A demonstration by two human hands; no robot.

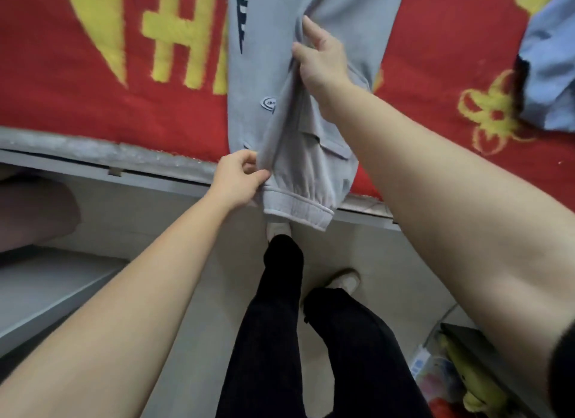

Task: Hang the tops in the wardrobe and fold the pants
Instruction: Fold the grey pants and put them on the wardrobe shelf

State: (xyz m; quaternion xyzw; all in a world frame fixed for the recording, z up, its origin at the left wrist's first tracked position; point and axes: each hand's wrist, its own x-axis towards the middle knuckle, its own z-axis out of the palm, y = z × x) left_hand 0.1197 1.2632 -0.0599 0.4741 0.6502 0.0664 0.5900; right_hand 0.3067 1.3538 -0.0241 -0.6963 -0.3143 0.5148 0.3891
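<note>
Pale grey cuffed pants (280,84), creased

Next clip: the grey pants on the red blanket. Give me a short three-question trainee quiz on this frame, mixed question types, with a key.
1. True or false: the left hand pinches the grey pants just above the ribbed cuff.
2. Where is the right hand?
A. On the light blue garment
B. Flat on the grey pants, further up the leg
C. Hanging clear of the bed
3. Fill in: the cuff end of the pants hangs over the edge of the ____, which is covered by the red blanket.

Key: 1 true; 2 B; 3 bed.
</note>
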